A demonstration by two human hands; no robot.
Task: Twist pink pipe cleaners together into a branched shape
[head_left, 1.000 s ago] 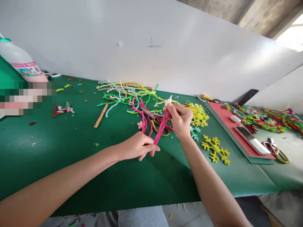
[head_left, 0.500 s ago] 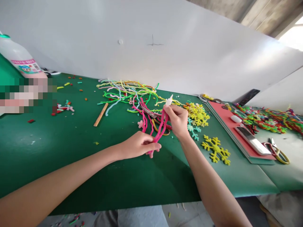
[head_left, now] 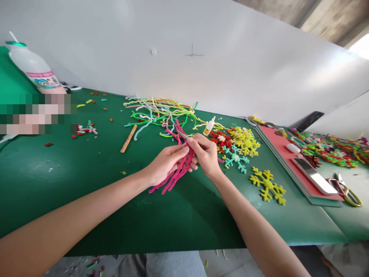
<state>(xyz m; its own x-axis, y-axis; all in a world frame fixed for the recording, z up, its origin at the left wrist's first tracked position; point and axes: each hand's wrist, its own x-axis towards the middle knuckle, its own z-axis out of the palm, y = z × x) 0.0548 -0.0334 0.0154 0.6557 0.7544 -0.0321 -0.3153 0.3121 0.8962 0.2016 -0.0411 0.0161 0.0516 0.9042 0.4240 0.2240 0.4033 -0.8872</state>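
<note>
My left hand [head_left: 165, 165] is closed around several pink pipe cleaners [head_left: 173, 181], whose loose ends hang out below the palm. Right beside it, my right hand [head_left: 206, 154] pinches the same bunch near its upper part, thumbs almost touching. The blades of a pair of scissors [head_left: 181, 134] show just beyond the fingertips; their handles are hidden behind my right hand. More pink strands lie under the blades. Past my right hand a small glue bottle [head_left: 209, 126] stands on the table. Red snowflake shapes [head_left: 221, 140] and a turquoise snowflake [head_left: 235, 158] lie to its right.
A pile of coloured pipe cleaners [head_left: 155, 109] lies at the back, a wooden stick [head_left: 128, 139] left of it. Yellow snowflakes [head_left: 268, 185], a red folder [head_left: 278, 144] with a phone [head_left: 314, 175], and gold-handled scissors [head_left: 350, 194] are right. A bottle [head_left: 34, 69] stands far left.
My right hand has let go of the white-tipped glue bottle, which now stands on the table, and has come down to the pink strands. My left hand has risen slightly toward it.
</note>
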